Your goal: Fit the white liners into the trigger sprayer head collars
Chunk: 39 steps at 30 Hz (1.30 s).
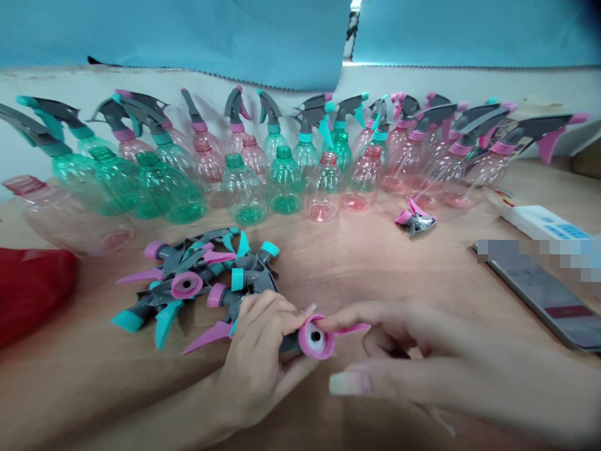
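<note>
My left hand (263, 357) is closed around a trigger spray head (317, 337), grey with a pink collar and pink trigger. Its collar opening faces me and shows a white inside with a dark hole. My right hand (422, 351) reaches in from the right, its index fingertip at the collar's rim and its thumb held apart below. The other fingers of that hand are curled and partly hidden. A thin pale strip (441, 419) shows blurred beneath it. Beside my left hand lies a pile of loose spray heads (188, 285) with pink and teal parts.
Behind stand several open-necked bottles (285, 181), green and pink, and rows of bottles with spray heads (488, 144). One spray head (416, 220) lies alone. A phone (539, 294) and white box (544, 222) are at right, a red object (35, 291) at left.
</note>
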### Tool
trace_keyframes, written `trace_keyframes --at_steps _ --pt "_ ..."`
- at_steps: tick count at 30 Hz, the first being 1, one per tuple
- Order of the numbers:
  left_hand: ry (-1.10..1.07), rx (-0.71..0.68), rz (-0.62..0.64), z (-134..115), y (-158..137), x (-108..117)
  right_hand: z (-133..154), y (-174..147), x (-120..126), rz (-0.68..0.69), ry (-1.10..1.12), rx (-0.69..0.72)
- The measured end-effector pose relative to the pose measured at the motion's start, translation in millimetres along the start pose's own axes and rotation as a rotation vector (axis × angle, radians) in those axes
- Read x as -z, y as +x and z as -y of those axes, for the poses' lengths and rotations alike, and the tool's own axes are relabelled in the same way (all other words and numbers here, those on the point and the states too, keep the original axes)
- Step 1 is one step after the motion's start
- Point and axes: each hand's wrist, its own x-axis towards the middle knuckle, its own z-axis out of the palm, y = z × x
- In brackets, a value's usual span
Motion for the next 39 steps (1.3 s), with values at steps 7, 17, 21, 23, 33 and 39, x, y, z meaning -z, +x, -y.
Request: trace_keyframes --at_steps 7,17,21,23,33,39 --pt "-0.016 0.020 0.010 0 2 1 7 2 0 -0.005 0.025 -0.020" --pt "-0.046 0.024 0.023 1 1 1 3 6 -10 -0.030 0.071 -0.178" --pt "-0.033 0.013 0.038 1 0 2 0 6 -13 -0.053 0.066 -0.188" --pt "-0.041 0.015 0.036 1 0 2 -1 6 -15 -0.078 0.076 -0.187" --pt "-0.065 -0.003 0.014 0 -1 0 -2 8 -20 -0.139 0.169 -0.122" --pt "-0.050 -0.004 0.007 0 0 0 -2 5 -23 -0.240 0.010 -0.017"
